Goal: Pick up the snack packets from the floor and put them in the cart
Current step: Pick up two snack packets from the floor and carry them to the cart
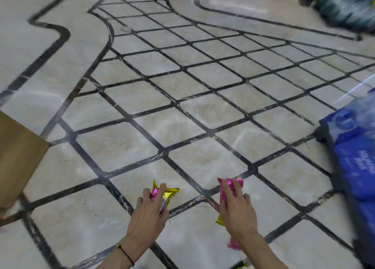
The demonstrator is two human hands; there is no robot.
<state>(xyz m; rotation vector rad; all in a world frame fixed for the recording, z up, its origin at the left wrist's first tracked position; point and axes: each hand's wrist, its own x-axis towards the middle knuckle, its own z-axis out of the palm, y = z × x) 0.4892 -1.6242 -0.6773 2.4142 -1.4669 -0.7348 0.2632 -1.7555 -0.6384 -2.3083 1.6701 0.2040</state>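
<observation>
The tiled floor [203,106], pale with a dark grid, is filling the view. A bulk blue package [353,157] is sitting at 3 to 4 o'clock on a dark base. Whether that base belongs to the cart cannot be told, and no cart is plainly showing. A brown cardboard panel [18,153] is standing at 9 o'clock, and a blurred green bundle [345,7] is lying at 1 o'clock.

Both hands are working at 6 o'clock. The left hand [148,212] is gripping a pink and gold packet [169,193], its fingers [160,191] curling round the wrapper. The right hand [237,214], just to the right of it, is holding a pink packet [233,184], with fingers [226,189] closing over the top. More pink wrapper [233,245] and a gold edge [220,222] are showing beneath that hand and wrist. Whether these are being held or are lying on the floor cannot be told.

Assessment: the task is standing at the pick-up stage. Two packets are in hand, and none is seen deposited. Carrying them to the cart and releasing them is remaining, and a gold scrap [243,266] at the bottom edge is suggesting further packets awaiting collection.
</observation>
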